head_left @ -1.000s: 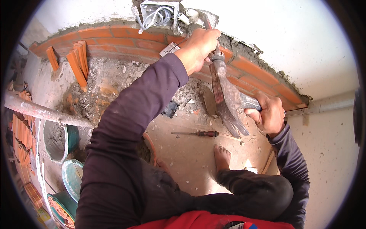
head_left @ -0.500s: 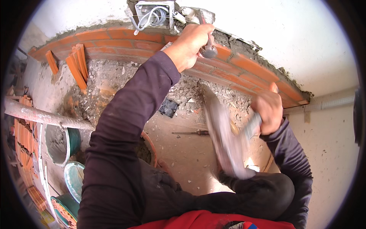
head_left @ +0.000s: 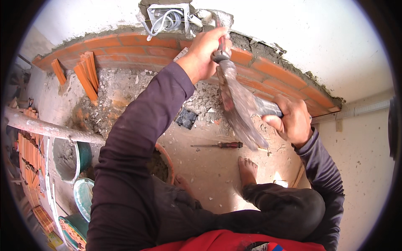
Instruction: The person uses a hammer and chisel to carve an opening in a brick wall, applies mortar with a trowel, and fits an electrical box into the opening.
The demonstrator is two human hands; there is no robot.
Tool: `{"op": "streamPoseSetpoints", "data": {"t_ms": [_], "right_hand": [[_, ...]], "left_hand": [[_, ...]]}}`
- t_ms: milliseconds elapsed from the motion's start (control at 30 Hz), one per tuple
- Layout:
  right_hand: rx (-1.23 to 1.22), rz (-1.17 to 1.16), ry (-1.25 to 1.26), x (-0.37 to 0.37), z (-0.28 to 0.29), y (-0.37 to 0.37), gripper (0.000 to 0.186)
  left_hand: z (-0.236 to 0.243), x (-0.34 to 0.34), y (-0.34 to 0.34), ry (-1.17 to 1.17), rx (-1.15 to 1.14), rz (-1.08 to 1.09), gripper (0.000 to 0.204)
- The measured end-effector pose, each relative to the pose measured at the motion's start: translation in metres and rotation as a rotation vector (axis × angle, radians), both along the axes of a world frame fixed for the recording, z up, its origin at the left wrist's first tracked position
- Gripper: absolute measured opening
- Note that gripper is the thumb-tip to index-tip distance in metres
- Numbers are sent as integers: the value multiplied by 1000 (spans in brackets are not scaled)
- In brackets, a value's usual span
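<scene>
My left hand (head_left: 206, 52) is closed around a chisel (head_left: 222, 46), whose tip points at the rough mortared opening in the white wall beside the electrical box (head_left: 168, 19). In my right hand (head_left: 295, 119) is the grey handle of a hatchet (head_left: 243, 108), its long, mortar-smeared head slightly blurred. The top end of that head meets the chisel's butt end. Coiled grey cable (head_left: 172, 20) fills the box. Just below runs a low band of orange brickwork (head_left: 272, 71) with wet grey mortar along its top.
A screwdriver (head_left: 222, 145) and a black plastic box (head_left: 186, 118) lie on the rubble-strewn floor. An orange tub (head_left: 166, 159) of mortar stands by my leg. At left are loose bricks (head_left: 86, 77), a pole (head_left: 54, 127), green buckets (head_left: 83, 159) and stacked bricks (head_left: 31, 150).
My right hand has swung the hatchet up and left, so its head now meets the chisel. The left hand has shifted slightly left, still gripping the chisel at the wall.
</scene>
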State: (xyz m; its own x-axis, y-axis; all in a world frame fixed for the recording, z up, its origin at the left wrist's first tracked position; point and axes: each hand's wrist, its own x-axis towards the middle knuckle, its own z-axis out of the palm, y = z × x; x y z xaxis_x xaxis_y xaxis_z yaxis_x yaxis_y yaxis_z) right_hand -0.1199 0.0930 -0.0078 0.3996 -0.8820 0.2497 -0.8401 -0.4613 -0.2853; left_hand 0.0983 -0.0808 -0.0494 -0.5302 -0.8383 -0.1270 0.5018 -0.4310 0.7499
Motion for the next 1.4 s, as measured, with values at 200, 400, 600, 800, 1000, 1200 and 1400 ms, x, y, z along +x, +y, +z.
{"op": "streamPoseSetpoints", "data": {"t_ms": [200, 400, 600, 800, 1000, 1200, 1400], "right_hand": [[-70, 84, -96, -7, -8, 13, 61], [-78, 104, -110, -2, -9, 9, 62], [-92, -62, -66, -2, -16, -5, 60], [-55, 244, -73, -24, -35, 5, 65], [12, 149, -98, -63, -81, 32, 62], [161, -344, -177, -103, -166, 62, 55], [245, -624, -31, -134, -216, 66, 48]], "left_hand": [[4, -10, 11, 117, -30, -33, 23], [8, -18, 6, 130, 41, 55, 24], [10, -14, 6, 97, 10, 16, 24], [-6, -6, 25, -14, -53, 73, 24], [-67, -11, 114, -545, -455, 401, 43], [-146, 7, 182, -1022, -113, 86, 40], [-183, 19, 223, -1426, -186, -360, 41]]}}
